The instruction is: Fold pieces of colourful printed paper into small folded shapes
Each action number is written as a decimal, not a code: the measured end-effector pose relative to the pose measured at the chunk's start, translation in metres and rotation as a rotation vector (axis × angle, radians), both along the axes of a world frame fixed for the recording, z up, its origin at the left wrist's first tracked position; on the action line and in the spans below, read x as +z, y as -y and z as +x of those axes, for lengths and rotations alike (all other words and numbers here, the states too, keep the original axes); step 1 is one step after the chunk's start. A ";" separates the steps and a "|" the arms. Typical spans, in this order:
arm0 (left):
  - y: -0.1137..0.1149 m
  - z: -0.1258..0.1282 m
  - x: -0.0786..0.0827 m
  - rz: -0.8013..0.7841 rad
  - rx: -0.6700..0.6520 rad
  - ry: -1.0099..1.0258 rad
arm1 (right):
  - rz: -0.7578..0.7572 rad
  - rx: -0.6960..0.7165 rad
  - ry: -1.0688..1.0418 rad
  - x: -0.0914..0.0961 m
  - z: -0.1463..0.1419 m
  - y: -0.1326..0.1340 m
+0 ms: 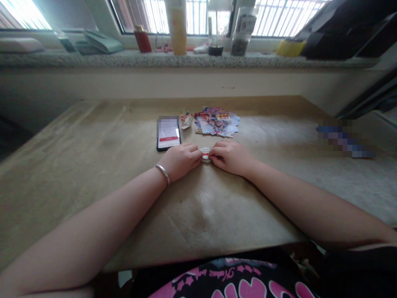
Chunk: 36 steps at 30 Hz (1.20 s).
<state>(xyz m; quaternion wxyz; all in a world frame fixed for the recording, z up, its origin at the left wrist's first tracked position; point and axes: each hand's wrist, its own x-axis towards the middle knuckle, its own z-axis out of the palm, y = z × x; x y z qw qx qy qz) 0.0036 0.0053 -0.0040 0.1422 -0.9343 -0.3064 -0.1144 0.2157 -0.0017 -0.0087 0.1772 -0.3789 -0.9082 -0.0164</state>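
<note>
My left hand (181,160) and my right hand (231,156) rest on the brown paper-covered table (93,165), fingers curled toward each other. Both pinch a small folded piece of white and red paper (205,154) between them. A silver bangle circles my left wrist. Just beyond my hands lies a pile of colourful printed paper pieces (217,122), with one small folded paper piece (186,120) to its left. A phone (168,133) with its screen lit lies face up beside my left hand.
A stone windowsill (186,60) runs along the back with a red can (142,40), a tall yellow bottle (178,27), jars and a teal box. A blurred blue and white object (344,138) lies at the table's right.
</note>
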 end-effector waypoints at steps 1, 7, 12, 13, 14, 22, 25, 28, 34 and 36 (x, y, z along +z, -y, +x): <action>0.000 0.000 0.000 -0.001 0.003 0.003 | 0.005 -0.005 0.001 0.000 0.000 0.001; -0.002 0.001 -0.002 -0.003 0.014 0.032 | 0.069 -0.028 0.095 0.000 -0.003 0.004; -0.002 0.001 -0.002 0.035 -0.002 0.012 | 0.140 -0.001 0.194 0.003 -0.007 0.009; -0.001 0.000 -0.002 0.039 -0.007 0.008 | 0.147 0.000 0.200 0.003 -0.008 0.010; -0.001 0.000 -0.001 0.039 -0.013 0.004 | 0.150 -0.001 0.199 0.004 -0.008 0.011; 0.000 0.000 0.000 0.017 -0.021 -0.008 | 0.050 0.021 0.091 0.002 -0.012 0.008; 0.001 -0.001 0.002 0.020 -0.046 -0.009 | -0.004 0.039 0.015 0.001 -0.012 0.004; 0.003 -0.003 0.003 0.003 -0.072 0.002 | -0.089 0.034 -0.087 0.001 -0.010 0.002; 0.006 -0.001 0.003 -0.017 -0.083 -0.005 | -0.184 0.059 -0.225 -0.002 -0.003 -0.001; 0.007 0.000 0.004 -0.014 -0.077 -0.010 | -0.215 0.078 -0.256 -0.003 -0.001 -0.002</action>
